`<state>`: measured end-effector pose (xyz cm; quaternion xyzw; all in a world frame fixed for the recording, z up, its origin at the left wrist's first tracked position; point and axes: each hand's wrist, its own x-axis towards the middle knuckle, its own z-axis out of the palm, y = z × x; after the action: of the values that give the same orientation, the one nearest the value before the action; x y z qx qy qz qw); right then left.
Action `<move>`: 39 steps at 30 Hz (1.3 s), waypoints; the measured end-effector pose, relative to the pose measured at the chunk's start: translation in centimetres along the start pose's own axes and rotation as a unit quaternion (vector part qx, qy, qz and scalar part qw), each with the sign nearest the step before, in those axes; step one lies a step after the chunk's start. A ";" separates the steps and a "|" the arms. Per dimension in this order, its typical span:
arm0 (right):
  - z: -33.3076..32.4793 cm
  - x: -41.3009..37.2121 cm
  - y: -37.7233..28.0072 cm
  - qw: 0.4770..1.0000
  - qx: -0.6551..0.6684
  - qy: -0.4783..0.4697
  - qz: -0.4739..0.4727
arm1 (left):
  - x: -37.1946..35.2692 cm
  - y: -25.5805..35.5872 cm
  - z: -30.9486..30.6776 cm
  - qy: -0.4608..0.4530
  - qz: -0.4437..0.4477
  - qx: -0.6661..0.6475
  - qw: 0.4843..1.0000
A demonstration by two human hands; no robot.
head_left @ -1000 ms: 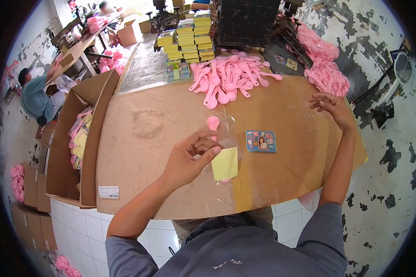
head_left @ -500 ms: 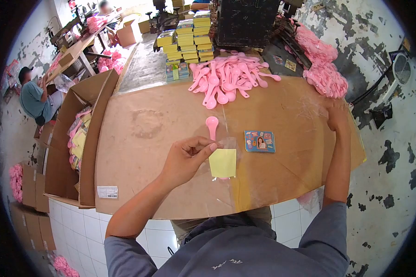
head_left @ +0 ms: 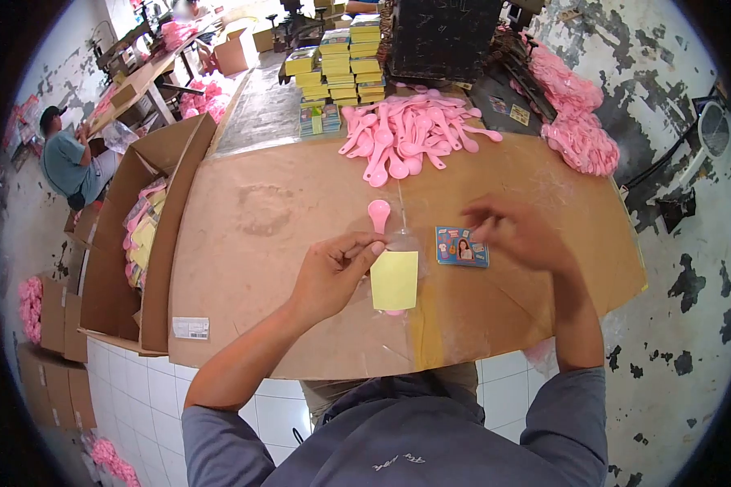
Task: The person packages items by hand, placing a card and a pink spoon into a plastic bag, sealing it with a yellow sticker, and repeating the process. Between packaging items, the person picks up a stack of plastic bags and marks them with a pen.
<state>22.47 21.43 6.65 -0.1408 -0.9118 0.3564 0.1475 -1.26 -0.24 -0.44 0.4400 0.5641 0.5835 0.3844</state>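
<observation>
Cardboard [head_left: 252, 276] is laid over the tabletop, with bare room left across its near left part. Near the middle, a clear bag [head_left: 404, 241] with a yellow card [head_left: 395, 281] and a pink spoon [head_left: 378, 214] is pinched at its top by the left hand [head_left: 333, 276]. Just right of it, a picture card [head_left: 460, 247] is partly covered by the blurred right hand [head_left: 518, 235], whose grip cannot be told. Loose spoons [head_left: 410, 134] are heaped at the far edge.

Your left hand [head_left: 333, 276] pinches the bag [head_left: 404, 241] with the yellow card [head_left: 394, 280] and spoon [head_left: 378, 214]. Your right hand [head_left: 518, 235], blurred, hovers by the sticker [head_left: 461, 247].
</observation>
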 end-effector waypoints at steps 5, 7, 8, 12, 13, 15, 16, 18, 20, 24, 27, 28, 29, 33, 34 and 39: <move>8.4 2.2 -1.9 0.967 0.252 -0.034 -0.007 | 0.0 0.1 0.1 0.001 -0.009 -0.017 1.000; 8.8 2.8 -1.8 0.947 0.317 -0.034 0.038 | 0.1 0.1 -0.3 -0.001 -0.006 -0.019 1.000; 8.9 3.0 -1.7 0.935 0.347 -0.034 0.062 | 0.2 -0.2 -0.4 -0.002 -0.003 -0.024 1.000; 9.2 2.8 -0.6 0.933 0.353 -0.017 0.064 | 0.2 -0.1 -0.2 0.006 -0.009 -0.036 0.999; 9.4 2.7 -0.4 0.932 0.356 -0.005 0.067 | 0.3 -0.2 -0.2 0.007 -0.013 -0.036 0.999; 9.6 2.7 -0.1 0.928 0.366 0.015 0.070 | 0.3 -0.4 -0.4 0.008 -0.023 -0.033 0.999; 9.6 2.7 0.0 0.925 0.372 0.021 0.070 | 0.3 -0.4 -0.3 0.010 -0.022 -0.048 0.999; 9.6 2.5 0.5 0.921 0.383 0.026 0.065 | 0.4 -0.2 -0.1 0.011 -0.019 -0.078 0.997; 9.5 2.3 1.3 0.917 0.393 0.021 0.057 | 0.4 -0.5 -0.2 0.003 -0.012 -0.051 0.999; 9.3 2.1 1.8 0.929 0.366 0.021 0.039 | 0.4 -0.9 -0.8 -0.020 -0.016 -0.010 1.000; 9.1 2.0 1.8 0.933 0.358 0.019 0.030 | 0.5 -1.2 -1.0 -0.034 0.010 -0.019 0.999; 8.9 2.0 1.8 0.937 0.346 0.018 0.029 | 0.4 -1.0 -1.0 -0.037 0.008 -0.006 0.999; 8.8 2.0 1.9 0.942 0.334 0.017 0.028 | 0.3 -0.6 -1.1 -0.040 0.007 0.007 0.999; 8.5 1.9 2.2 0.918 0.392 0.003 0.062 | 0.5 -0.9 -1.5 -0.051 -0.030 -0.118 0.991; 8.4 1.9 1.7 0.922 0.379 0.010 0.075 | 0.6 -1.1 -1.6 -0.050 -0.034 -0.117 0.991; 9.2 1.9 1.6 0.929 0.361 0.017 0.076 | 0.8 -1.4 -1.4 -0.037 -0.029 -0.024 0.999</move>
<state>17.63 17.69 -0.60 -0.1527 -0.7055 0.6691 0.1767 -2.88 0.21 -1.76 0.4352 0.5478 0.5688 0.4324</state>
